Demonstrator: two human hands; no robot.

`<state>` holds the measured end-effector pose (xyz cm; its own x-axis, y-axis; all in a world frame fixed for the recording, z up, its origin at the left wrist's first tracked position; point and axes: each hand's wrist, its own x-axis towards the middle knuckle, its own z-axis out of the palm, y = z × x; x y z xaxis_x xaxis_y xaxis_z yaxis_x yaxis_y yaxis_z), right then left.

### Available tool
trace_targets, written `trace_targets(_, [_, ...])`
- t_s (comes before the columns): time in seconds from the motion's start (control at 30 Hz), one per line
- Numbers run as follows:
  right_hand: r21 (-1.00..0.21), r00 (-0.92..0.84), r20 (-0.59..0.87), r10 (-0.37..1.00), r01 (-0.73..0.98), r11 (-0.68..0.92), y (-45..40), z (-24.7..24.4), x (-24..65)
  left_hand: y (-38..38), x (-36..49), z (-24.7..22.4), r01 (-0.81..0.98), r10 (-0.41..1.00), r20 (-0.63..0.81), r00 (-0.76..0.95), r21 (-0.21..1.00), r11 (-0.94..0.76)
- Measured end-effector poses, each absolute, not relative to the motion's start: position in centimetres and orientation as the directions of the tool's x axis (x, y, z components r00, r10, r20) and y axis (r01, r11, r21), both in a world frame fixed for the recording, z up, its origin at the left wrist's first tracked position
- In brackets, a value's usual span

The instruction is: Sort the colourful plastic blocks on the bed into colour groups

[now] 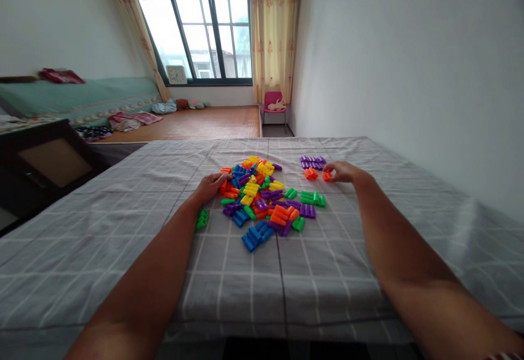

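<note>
A heap of colourful plastic building blocks point(249, 190), in yellow, orange, blue, green and purple, lies on the cloth in front of me. At the heap's left edge, my left hand point(210, 186) rests with its fingers stretched over the blocks, close to an orange block point(223, 187). On the other side, my right hand point(343, 172) pinches a small orange block point(327, 176) at the cloth. Just left of it sits another orange block point(311, 174), and behind these is a row of joined purple blocks point(313, 162).
A grey checked cloth point(327, 273) covers the table. Single green blocks point(202, 219) lie by my left forearm, and a green piece point(313, 198) lies right of the heap. Farther back are a wooden bed platform point(213, 121), a pink chair point(274, 101) and a dark cabinet point(49, 163).
</note>
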<state>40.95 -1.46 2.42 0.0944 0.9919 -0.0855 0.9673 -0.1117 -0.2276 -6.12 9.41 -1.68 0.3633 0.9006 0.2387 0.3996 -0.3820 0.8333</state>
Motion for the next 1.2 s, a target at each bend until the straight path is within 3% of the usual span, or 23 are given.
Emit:
trace_targets(0.37, [-0.192,0.101,0.120,0.988,0.978,-0.077,-0.8,3.6,38.8,10.3,-6.3,-2.6,0.423,0.878,0.275,0.391,0.794,-0.437])
trace_targets(0.47, [-0.250,-0.043,0.220,0.975,0.963,0.099,-0.8,5.0,34.6,10.1,-6.2,-2.4,0.421,0.875,0.283,0.393,0.790,-0.445])
trace_targets(0.57, [-0.339,-0.293,0.166,0.942,0.880,0.333,-0.8,5.2,28.5,9.7,-6.0,-2.3,0.402,0.877,0.284,0.389,0.804,-0.438])
trace_targets(0.73, [-0.324,-0.403,0.010,0.915,0.865,0.384,-0.2,3.8,23.4,9.5,-6.0,-2.4,0.383,0.877,0.290,0.385,0.814,-0.437])
trace_targets(0.83, [-0.555,-0.426,-0.038,0.904,0.761,0.335,0.2,3.2,24.5,9.5,-6.0,-2.4,0.375,0.875,0.298,0.382,0.815,-0.442])
trace_targets(0.9, [-0.718,-0.414,-0.054,0.909,0.649,0.252,0.3,3.1,25.6,9.5,-6.0,-2.3,0.369,0.881,0.280,0.382,0.828,-0.422])
trace_targets(0.97, [-0.797,-0.370,-0.066,0.927,0.578,0.175,0.1,3.1,26.5,9.5,-6.0,-2.3,0.371,0.891,0.259,0.373,0.838,-0.399])
trace_targets(1.1, [-0.840,-0.192,-0.054,0.980,0.539,0.059,-0.5,3.6,28.5,9.8,-6.1,-2.4,0.369,0.896,0.246,0.370,0.846,-0.385])
trace_targets(1.2, [-0.869,0.114,0.106,0.988,0.493,0.037,-0.6,3.5,31.9,9.8,-6.3,-2.5,0.353,0.897,0.245,0.368,0.856,-0.378])
